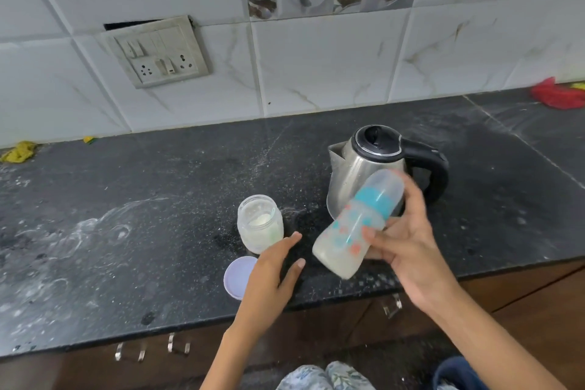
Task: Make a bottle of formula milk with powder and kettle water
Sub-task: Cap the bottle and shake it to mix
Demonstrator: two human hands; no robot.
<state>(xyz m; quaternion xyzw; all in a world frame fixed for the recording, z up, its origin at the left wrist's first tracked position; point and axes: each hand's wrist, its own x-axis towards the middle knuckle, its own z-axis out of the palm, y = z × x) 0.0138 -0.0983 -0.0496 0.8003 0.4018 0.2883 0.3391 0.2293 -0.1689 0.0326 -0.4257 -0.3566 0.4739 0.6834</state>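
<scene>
My right hand (408,241) grips a baby bottle (351,234) tilted over the counter, its clear cap and blue collar pointing up and right. The bottle holds milky white liquid. Behind it stands a steel kettle (357,165) with a black lid and handle, lid closed. An open glass jar (260,224) with white powder inside stands left of the bottle. Its pale lilac lid (238,275) lies flat near the counter's front edge. My left hand (273,272) hovers open beside the jar, partly over the lid, fingers apart and holding nothing.
The black stone counter (126,215) carries white powder smears on its left side. A wall socket panel (158,54) sits on the tiled wall. A yellow cloth (19,151) lies far left, a red cloth (557,94) far right. Cabinet handles (177,348) show below the edge.
</scene>
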